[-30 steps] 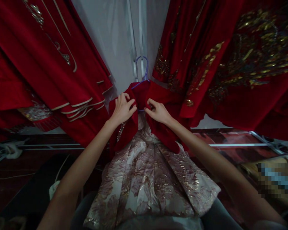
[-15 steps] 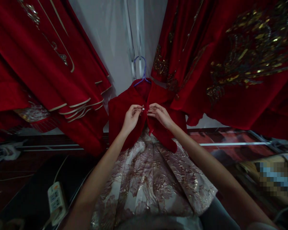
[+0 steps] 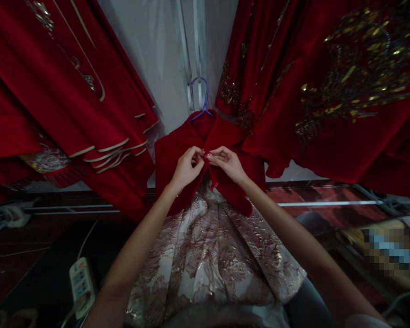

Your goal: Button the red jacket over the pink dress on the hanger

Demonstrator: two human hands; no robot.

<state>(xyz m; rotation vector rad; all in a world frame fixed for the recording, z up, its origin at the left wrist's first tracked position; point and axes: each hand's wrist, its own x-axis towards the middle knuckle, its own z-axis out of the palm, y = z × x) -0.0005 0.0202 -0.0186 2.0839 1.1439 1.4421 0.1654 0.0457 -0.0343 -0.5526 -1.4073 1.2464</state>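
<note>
Pinching the front edges of the red jacket (image 3: 225,131) at the centre of the frame, our left hand (image 3: 187,168) and right hand (image 3: 229,166) work close together, below the purple hanger (image 3: 205,101) at upper centre.

hands (image 3: 187,167): pinching red jacket (image 3: 167,157) | purple hanger (image 3: 205,108): above | patterned skirt (image 3: 208,259): below

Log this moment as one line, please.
left hand: pinching red jacket front | right hand: pinching there, fingertips close together | jacket: on purple hanger | below: patterned fabric
</note>
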